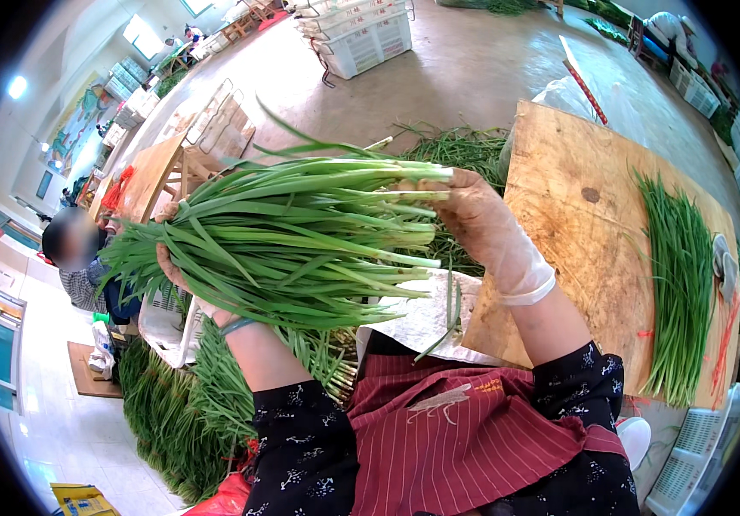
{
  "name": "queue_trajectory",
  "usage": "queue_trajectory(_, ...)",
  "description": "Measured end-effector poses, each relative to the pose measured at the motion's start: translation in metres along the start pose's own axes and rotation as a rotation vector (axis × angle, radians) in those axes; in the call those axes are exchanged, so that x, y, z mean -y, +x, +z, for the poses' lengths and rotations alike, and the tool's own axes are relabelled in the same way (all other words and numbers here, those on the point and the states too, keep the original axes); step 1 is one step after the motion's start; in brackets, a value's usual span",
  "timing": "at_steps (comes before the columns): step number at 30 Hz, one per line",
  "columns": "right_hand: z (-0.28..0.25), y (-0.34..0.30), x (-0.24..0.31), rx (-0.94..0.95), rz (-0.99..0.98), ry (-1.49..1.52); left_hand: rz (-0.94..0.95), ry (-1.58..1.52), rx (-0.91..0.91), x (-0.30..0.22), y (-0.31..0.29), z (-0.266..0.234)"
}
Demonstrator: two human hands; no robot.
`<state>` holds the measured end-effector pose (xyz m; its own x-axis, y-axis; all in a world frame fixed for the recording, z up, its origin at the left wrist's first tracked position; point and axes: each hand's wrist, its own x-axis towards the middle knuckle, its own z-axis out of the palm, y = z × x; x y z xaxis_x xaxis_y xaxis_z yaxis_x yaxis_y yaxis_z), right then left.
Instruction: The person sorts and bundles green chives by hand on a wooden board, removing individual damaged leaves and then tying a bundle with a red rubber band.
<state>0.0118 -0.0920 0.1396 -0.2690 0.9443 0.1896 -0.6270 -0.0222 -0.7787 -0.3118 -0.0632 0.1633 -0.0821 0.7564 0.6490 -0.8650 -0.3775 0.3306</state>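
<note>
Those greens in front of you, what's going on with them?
A person holds a bunch of long green chives up in both hands: the left hand grips the leafy end, the gloved right hand the pale cut ends. A wooden board on the right carries another row of chives, and more lie piled on the floor.

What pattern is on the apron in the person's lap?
Dark red with thin pale vertical stripes on the apron, seen best in the head view.

A yellow printed carton [82, 499] lies on the floor at lower left.
</note>
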Motion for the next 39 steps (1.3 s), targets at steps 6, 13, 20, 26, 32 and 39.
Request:
queue_trajectory(6, -0.063, 0.004, 0.011, -0.177, -0.219, 0.105, 0.074, 0.17, -0.284, -0.029, -0.013, -0.028)
queue_trajectory(13, -0.102, 0.01, 0.009, -0.388, -0.323, -2.079, 0.135, -0.035, -0.102, -0.03, -0.021, -0.026)
queue_trajectory(20, 0.013, 0.017, 0.005, 0.043, -0.225, -0.955, 0.153, -0.04, -0.124, -0.025, -0.02, -0.026)
queue_trajectory(26, 0.026, 0.03, -0.022, 0.033, -0.116, -0.538, 0.097, -0.245, -0.011, -0.016, -0.014, -0.015)
queue_trajectory(32, 0.021, 0.022, -0.028, 0.082, -0.157, -0.459, 0.096, -0.15, -0.044, -0.02, -0.012, -0.01)
queue_trajectory(39, 0.023, 0.022, -0.026, 0.049, -0.067, -0.131, 0.197, 0.059, -0.204, -0.019, -0.013, -0.022)
